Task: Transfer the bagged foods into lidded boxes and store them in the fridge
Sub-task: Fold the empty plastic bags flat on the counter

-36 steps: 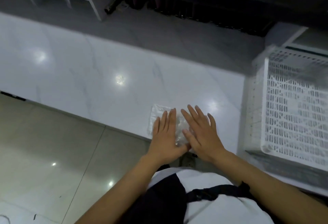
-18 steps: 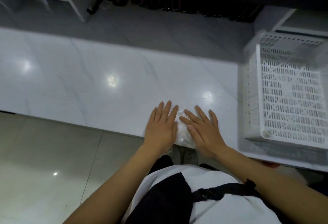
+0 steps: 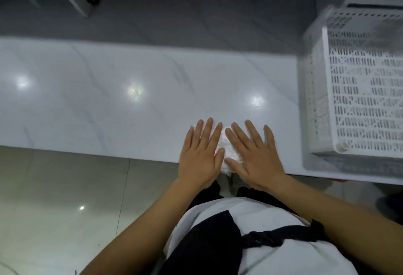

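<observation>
I laid my left hand [image 3: 201, 154] and right hand [image 3: 254, 154] flat, fingers straight, on the bag [image 3: 226, 154] beside the basket [image 3: 357, 91], probably to squash it flat.

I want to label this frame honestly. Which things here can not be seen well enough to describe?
- Plastic bag, head view: mostly hidden under the left hand and right hand; its contents cannot be told.
- White crate, head view: cut off by the right edge and blurred; its inside is unclear.
- No lidded box or fridge is in view.
</observation>
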Available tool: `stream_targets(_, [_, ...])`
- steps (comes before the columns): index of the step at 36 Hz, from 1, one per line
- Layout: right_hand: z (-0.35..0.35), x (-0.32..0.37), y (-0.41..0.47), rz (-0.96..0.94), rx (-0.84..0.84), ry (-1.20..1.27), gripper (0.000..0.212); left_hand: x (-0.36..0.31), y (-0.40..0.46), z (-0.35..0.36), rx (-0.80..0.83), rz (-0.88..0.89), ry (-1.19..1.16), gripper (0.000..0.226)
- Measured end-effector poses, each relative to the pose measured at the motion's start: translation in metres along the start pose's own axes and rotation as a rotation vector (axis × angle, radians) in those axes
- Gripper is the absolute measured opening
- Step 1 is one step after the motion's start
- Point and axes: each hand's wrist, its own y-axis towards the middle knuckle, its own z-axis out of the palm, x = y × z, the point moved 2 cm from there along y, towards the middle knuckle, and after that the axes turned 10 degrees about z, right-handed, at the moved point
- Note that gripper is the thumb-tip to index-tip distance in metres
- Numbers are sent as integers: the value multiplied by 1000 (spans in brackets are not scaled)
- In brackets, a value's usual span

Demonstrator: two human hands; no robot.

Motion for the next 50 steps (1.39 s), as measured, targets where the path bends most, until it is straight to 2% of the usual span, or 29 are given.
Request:
stream_targets(9, [9, -14, -16, -201, -33, -111, 74, 8, -53, 1, 34, 195, 13, 57])
stream_targets(13, [5, -17, -26, -215, -67, -106, 72, 16, -59, 2, -18, 309, 51, 54])
stream_targets(17, [0, -13, -42, -167, -169, 4, 71, 23, -55, -1, -128, 421, 83, 48])
stream_targets(20, [-1, -4, -46, -101, -235, 44, 62, 28, -51, -2, -214, 478, 61, 43])
stream_targets(23, [4, 4, -44, -59, -325, 40, 45, 32, -46, -2, -280, 517, 35, 38])
stream_targets(27, [7, 3, -41, -36, -449, 78, 23, 37, -40, -9, -314, 584, -11, 29])
stream_targets(30, [1, 2, -46, -40, -469, 159, 11, 32, -37, -19, -325, 583, -84, 19])
stream_targets(33, [-10, -2, -54, 49, -373, 288, 7, 22, -27, -37, -259, 524, -233, 19])
stream_targets(35, [-20, -10, -61, 176, -258, 486, 7, 15, -18, -52, -181, 454, -366, 23])
stream_targets(39, [-41, -35, -79, 448, -71, 920, 12, -7, 3, -73, 51, 314, -630, 37])
stream_targets(42, [-56, -56, -100, 514, -57, 1229, 13, -34, 18, -81, 247, 319, -773, 54])
stream_targets(44, [-61, -73, -116, 527, -49, 1301, 13, -53, 26, -82, 301, 349, -801, 56])
stream_targets(50, [-63, -130, -179, 589, -93, 1339, 19, -128, 33, -77, 323, 486, -777, 28])
